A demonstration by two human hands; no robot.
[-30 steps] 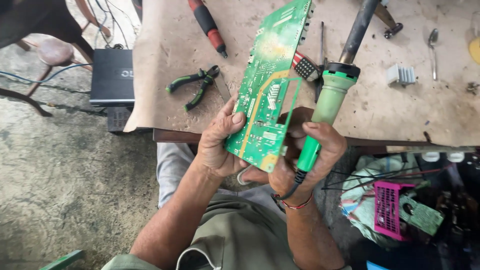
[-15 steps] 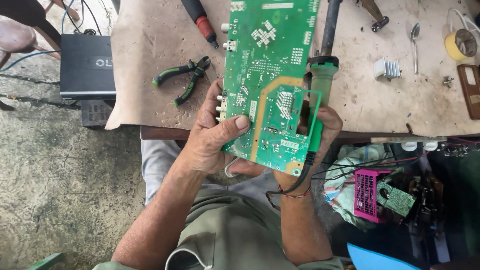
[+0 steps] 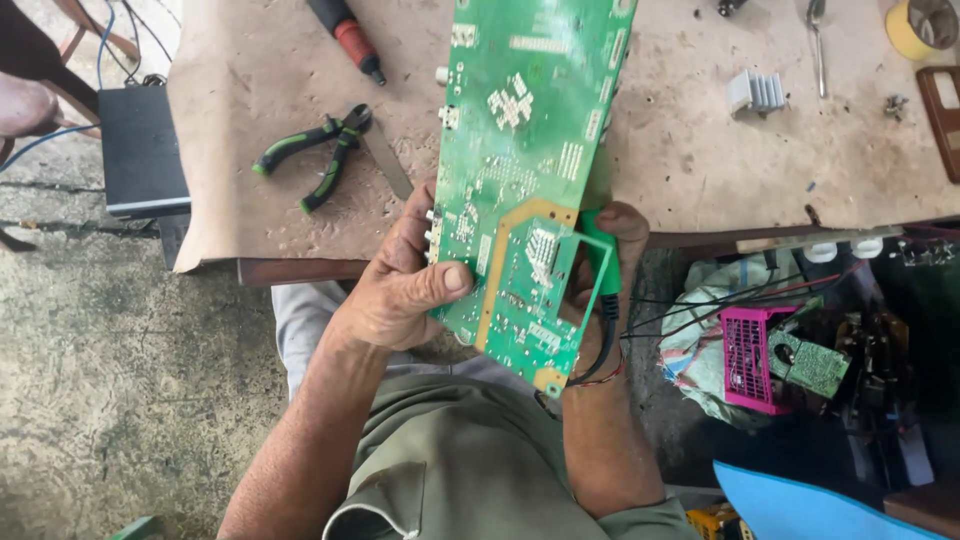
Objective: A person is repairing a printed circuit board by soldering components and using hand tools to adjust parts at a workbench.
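— Hands first, then: what are they on?

— Left hand [image 3: 400, 285] is clamped on the near left edge of a long green circuit board [image 3: 530, 170], thumb pressed flat across its face, fingers behind. Right hand [image 3: 605, 290] sits at the board's right edge, mostly hidden behind it; it is closed round a green tool handle [image 3: 598, 262], with a black cord running down from the handle past the wrist.

— And the board itself, where is it?

— Held up between the two hands, lifted off the counter [image 3: 690, 170], its far end reaching away from the person over the counter top. Solder side faces up.

— What lies around them?

— Beyond the left hand, on the counter, green-handled pliers [image 3: 312, 158] lie with jaws apart, and just past them a screwdriver with a red and black handle [image 3: 345, 33]. Further left of that hand, off the counter's edge, a black box [image 3: 140, 150] sits lower down. Beyond the right hand, well apart from it, a small ribbed metal heat sink [image 3: 755, 92] rests on the counter, and a roll of yellow tape [image 3: 920, 27] at the far right corner.

— Below the counter?

— Right of the right hand, a pink plastic grille [image 3: 750, 360] with a small green board [image 3: 812, 365] just beside it, among wires and clutter.
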